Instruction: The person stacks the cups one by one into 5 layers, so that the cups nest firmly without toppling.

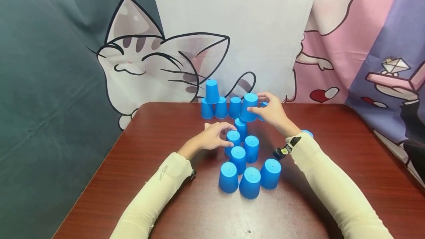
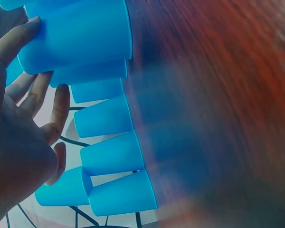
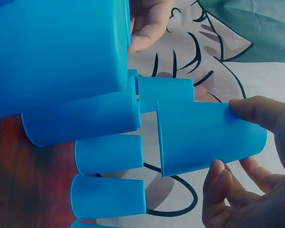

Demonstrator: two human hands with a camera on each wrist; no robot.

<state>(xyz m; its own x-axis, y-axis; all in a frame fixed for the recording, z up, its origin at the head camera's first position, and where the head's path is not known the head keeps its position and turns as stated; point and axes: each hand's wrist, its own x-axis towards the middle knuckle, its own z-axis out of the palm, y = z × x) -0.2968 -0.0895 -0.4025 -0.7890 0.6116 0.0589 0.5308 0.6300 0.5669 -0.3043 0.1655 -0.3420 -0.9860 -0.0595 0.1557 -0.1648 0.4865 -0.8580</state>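
One tapered blue plastic cup [image 1: 249,100], mouth down, right of centre in the head view: pinched between thumb and fingers of the right hand [image 1: 273,111], clear of the reddish-brown wood-grained table [image 1: 159,128]. One matching standing cup [image 1: 233,144], centre: thumb and index finger of the left hand [image 1: 214,136] curl around its upper part; firmness of hold, cannot tell. One back row of blue cups [image 1: 221,108], upper centre, its two leftmost members bearing a perched cup [image 1: 211,90]. One front trio of blue cups [image 1: 250,183], lower centre. Hazards, as judged: a sideways swing of the raised cup, whose rim appears just above neighbouring tops in the right wrist view, could clip and topple the row; a bump to either support could drop the perched cup; a hasty pull by the left hand could shove the closely set cups beside it. Position in grip: the raised cup's narrow closed end sits between right thumb and fingertips, its wide rim projecting free, leftward in the right wrist view.
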